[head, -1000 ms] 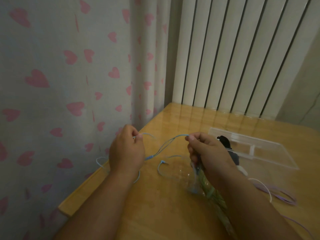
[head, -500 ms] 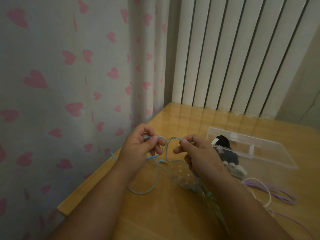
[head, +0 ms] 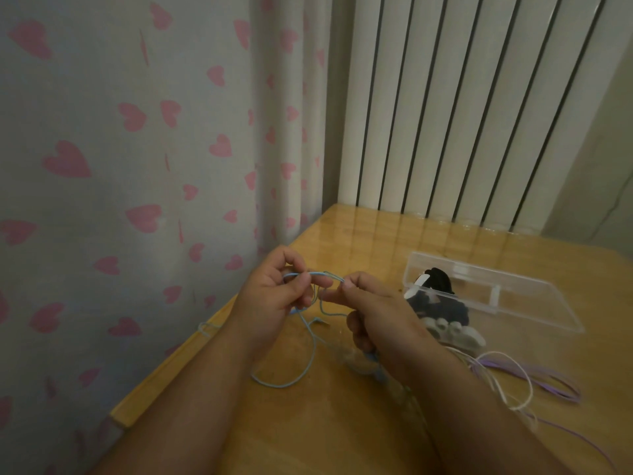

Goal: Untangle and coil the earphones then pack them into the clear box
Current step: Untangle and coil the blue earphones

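Note:
A thin blue earphone cable [head: 310,351] runs between my two hands above the wooden table [head: 342,423]. My left hand [head: 274,296] pinches a loop of it near the top, fingers curled. My right hand [head: 373,313] pinches the same cable between thumb and forefinger, and its lower fingers grip a blue-tipped bundle in clear wrap. A long slack loop of cable lies on the table below my left wrist. The clear box [head: 496,296] stands open to the right, with black earphones [head: 435,289] at its left end.
White earbuds [head: 455,332] lie just in front of the box. Purple cable [head: 555,382] and white cable [head: 513,385] loop on the table at right. The table's left edge runs along a heart-patterned curtain [head: 137,166]; vertical blinds stand behind.
My hands have come close together from about a hand's width apart. The blue cable's slack has dropped into a longer loop on the table.

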Motion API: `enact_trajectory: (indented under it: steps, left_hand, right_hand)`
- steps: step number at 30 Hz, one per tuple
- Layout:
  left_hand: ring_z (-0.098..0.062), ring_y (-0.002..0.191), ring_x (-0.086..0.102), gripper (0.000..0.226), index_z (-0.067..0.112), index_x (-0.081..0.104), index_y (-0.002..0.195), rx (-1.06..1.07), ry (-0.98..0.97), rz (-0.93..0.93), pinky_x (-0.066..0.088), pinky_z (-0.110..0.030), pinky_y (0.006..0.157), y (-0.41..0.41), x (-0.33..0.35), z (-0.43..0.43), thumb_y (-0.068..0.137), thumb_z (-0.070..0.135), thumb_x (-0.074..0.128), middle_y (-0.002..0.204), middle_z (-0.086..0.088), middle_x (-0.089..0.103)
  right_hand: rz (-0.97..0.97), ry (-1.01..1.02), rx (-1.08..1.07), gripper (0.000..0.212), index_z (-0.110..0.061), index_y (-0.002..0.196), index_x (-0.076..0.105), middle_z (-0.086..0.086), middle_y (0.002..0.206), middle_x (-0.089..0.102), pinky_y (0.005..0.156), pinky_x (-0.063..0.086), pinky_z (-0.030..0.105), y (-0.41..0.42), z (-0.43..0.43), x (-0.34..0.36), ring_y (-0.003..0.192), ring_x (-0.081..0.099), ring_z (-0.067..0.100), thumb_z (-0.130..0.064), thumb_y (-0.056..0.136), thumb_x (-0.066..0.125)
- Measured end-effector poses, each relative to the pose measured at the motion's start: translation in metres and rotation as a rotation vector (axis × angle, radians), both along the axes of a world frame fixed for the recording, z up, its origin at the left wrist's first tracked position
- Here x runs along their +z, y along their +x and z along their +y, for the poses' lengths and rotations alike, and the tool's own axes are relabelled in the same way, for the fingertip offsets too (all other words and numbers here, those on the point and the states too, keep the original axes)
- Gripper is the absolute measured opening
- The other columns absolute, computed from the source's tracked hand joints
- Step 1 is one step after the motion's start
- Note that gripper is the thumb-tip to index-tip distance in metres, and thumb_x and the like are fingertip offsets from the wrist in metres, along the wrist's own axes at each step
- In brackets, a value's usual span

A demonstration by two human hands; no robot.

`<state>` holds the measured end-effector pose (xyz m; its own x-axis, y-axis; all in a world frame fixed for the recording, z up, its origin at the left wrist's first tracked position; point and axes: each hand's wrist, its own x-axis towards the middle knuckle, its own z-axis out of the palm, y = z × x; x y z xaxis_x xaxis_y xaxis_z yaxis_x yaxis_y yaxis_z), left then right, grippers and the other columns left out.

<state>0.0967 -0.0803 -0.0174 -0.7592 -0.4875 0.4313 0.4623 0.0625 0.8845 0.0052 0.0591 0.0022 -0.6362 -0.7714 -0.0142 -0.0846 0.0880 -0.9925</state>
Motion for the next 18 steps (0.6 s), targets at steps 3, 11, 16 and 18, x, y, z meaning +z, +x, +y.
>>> enact_trajectory:
  steps: [3,11,16,18]
  left_hand:
    - [-0.015,0.053,0.046,0.011,0.015,0.045,0.082,-0.026,0.060,0.009,0.038,-0.025,0.056,0.000,0.001,0.000,0.081,0.009,0.054,0.081,-0.015,0.070]
    - [-0.005,0.039,0.025,0.025,0.016,0.046,0.079,0.215,0.118,-0.124,0.020,-0.014,0.038,-0.005,0.000,-0.006,0.093,-0.004,0.047,0.060,-0.002,0.043]
    - [-0.008,0.044,0.037,0.023,0.019,0.051,0.070,0.657,-0.056,-0.273,0.031,-0.029,0.046,-0.012,-0.009,-0.020,0.086,0.005,0.060,0.059,0.001,0.050]
    - [-0.009,0.054,0.046,0.019,0.018,0.053,0.072,0.778,-0.099,-0.320,0.035,-0.027,0.052,-0.012,-0.008,-0.018,0.085,0.008,0.062,0.063,0.003,0.053]
  right_hand:
    - [-0.022,-0.024,0.033,0.022,-0.017,0.087,0.052,-0.003,0.100,0.075,0.043,0.023,0.023,0.001,0.000,0.001,0.048,0.033,0.011,-0.030,0.102,0.043]
    - [-0.030,-0.051,-0.028,0.020,-0.019,0.086,0.055,0.000,0.069,0.063,0.046,0.021,0.025,-0.011,0.005,0.004,0.045,0.032,0.010,-0.028,0.101,0.045]
    - [0.057,-0.042,-0.019,0.017,-0.017,0.085,0.054,-0.001,0.069,0.064,0.043,0.022,0.024,-0.019,0.012,0.006,0.045,0.029,0.010,-0.025,0.099,0.048]
    - [0.158,-0.006,-0.045,0.017,-0.015,0.086,0.055,-0.001,0.072,0.069,0.041,0.026,0.021,-0.020,0.014,0.007,0.044,0.031,0.009,-0.024,0.099,0.049]
